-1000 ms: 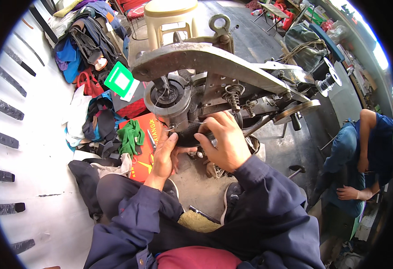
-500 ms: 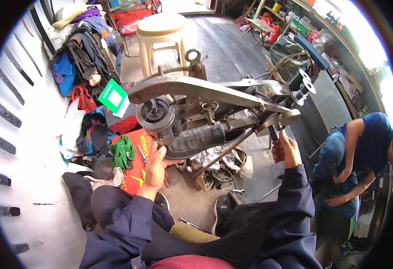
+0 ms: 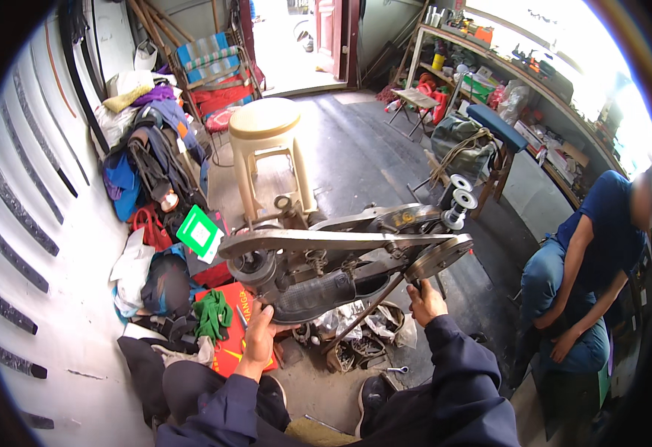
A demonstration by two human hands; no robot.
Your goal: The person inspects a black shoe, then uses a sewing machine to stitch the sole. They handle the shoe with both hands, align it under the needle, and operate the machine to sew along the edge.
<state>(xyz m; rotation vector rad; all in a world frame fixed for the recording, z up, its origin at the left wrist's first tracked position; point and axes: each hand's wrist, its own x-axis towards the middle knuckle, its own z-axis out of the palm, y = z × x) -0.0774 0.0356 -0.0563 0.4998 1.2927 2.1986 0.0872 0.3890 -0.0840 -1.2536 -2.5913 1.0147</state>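
A dark metal shoe-patching sewing machine [image 3: 326, 240] stands before me, its long arm reaching left to a round head [image 3: 253, 272]. A black perforated shoe [image 3: 315, 298] lies under that head, toe to the right. My left hand [image 3: 257, 339] grips the shoe's left end, thumb up along its side; the fingers beneath are partly hidden. At the machine's right end my right hand [image 3: 425, 302] is closed at the lower rim of the drive wheel [image 3: 437, 257], round the crank handle, which it mostly covers. Thread spools [image 3: 461, 200] stand above the wheel.
A cream plastic stool [image 3: 265, 134] stands behind the machine. Bags and cloths [image 3: 154, 160] pile up at left, near a red box [image 3: 233, 354] and green cloth [image 3: 212, 314]. Bags of small parts [image 3: 359, 346] lie below. Another person [image 3: 586, 261] sits at right beside a cluttered workbench.
My view has tilted upward, showing the doorway. My right hand has moved with the crank to the wheel's lower left. My left hand stays on the shoe under the head.
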